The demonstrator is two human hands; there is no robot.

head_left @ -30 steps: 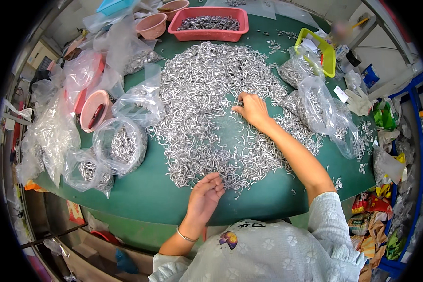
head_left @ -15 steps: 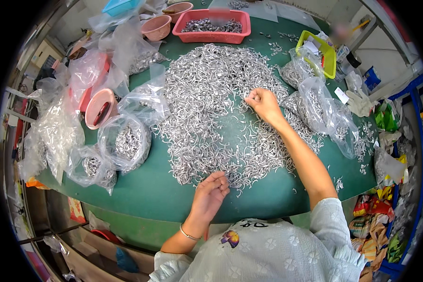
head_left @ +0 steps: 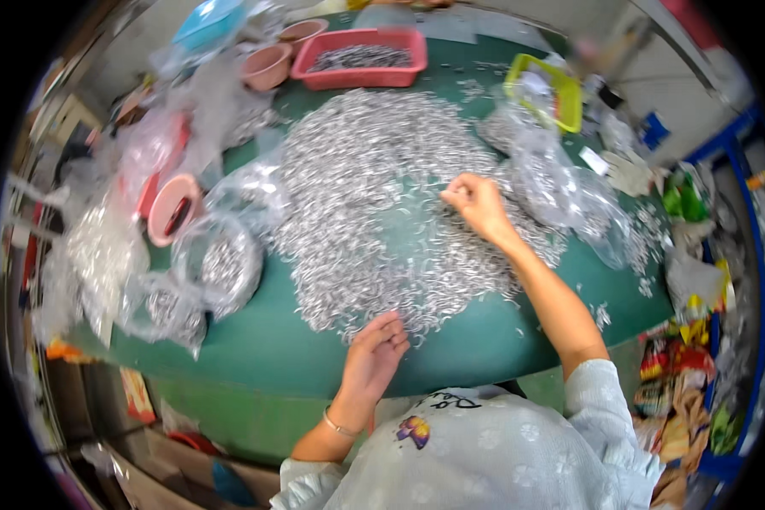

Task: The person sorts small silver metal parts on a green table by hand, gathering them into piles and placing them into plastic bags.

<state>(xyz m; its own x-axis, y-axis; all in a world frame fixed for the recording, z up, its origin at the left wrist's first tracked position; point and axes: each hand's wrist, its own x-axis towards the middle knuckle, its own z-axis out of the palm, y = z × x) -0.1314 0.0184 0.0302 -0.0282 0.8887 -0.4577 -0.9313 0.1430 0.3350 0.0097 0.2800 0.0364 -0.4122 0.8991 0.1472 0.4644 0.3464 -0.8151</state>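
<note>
Clear plastic bags [head_left: 204, 272] of small metal pieces lie well to the left of the left hand's fingers. The left hand [head_left: 376, 353] rests with fingers loosely extended, fingertips touching the near edge of a wide heap of small silvery metal clips [head_left: 374, 204] (spread over a green table [head_left: 255, 348]). The right hand [head_left: 476, 204] lies on the heap with fingers curled together; whether they pinch a clip cannot be told.

Head-worn fisheye, downward over table [head_left: 484, 348]
</note>
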